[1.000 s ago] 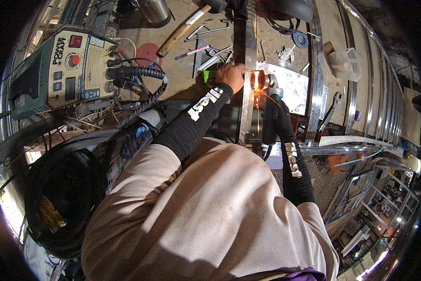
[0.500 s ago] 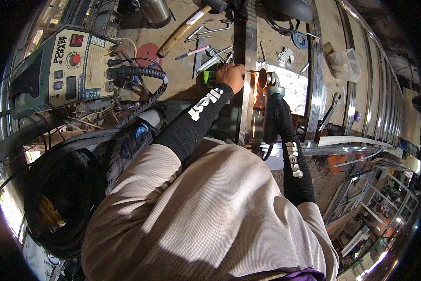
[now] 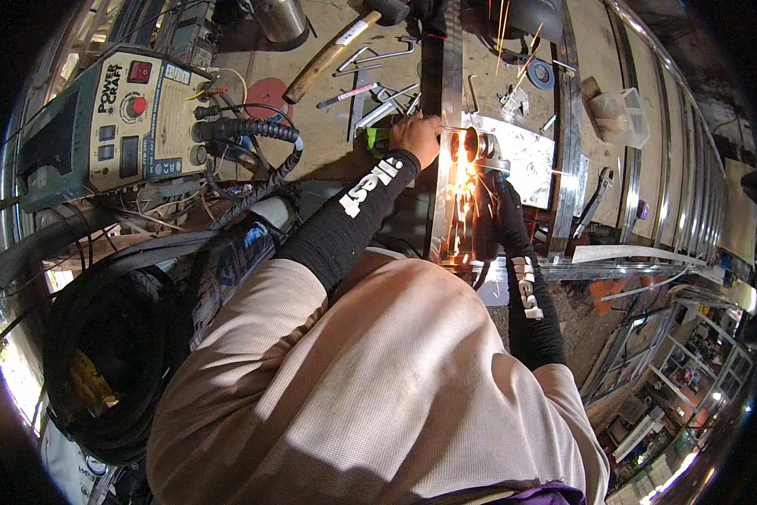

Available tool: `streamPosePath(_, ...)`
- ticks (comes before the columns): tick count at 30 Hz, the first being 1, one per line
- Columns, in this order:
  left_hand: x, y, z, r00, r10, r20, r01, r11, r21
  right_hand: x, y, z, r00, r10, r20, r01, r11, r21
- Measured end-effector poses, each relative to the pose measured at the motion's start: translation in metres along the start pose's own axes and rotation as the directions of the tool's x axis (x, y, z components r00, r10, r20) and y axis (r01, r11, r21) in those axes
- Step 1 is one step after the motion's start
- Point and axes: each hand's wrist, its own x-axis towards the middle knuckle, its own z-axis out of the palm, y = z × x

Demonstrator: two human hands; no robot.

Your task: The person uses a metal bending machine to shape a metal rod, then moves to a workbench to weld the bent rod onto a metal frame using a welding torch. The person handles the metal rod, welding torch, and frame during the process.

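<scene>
My right hand, dark and partly in shadow, is closed around an angle grinder. Its spinning disc throws a dense stream of orange sparks toward me, with a few streaks flying to the far side. On the disc's left, my left hand is closed on a thin metal piece that reaches to the disc. A long metal bar runs beneath, beside the left fingers. Just left of that hand lies a bright green object, partly hidden.
A welding machine with thick cables stands at the left. A hammer, several hex keys and a red disc lie on the worktable. At right are metal bars, a wrench and a clear plastic container.
The sparks have grown from a thin glow to a broad, bright spray, some flying to the far side. The grinder's head has shifted slightly. My left hand stays in place.
</scene>
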Motion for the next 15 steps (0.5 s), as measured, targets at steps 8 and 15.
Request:
streamPosePath(8,0.000,0.001,0.001,1.000,-0.026,0.011,0.025,0.999,0.034,-0.006,-0.020,0.008,0.992,0.129,-0.002,-0.129,0.990,0.052)
streamPosePath(15,0.001,0.000,0.001,1.000,-0.019,0.002,0.019,1.000,0.020,-0.006,-0.018,0.009,0.997,0.034,-0.068,-0.038,0.998,-0.055)
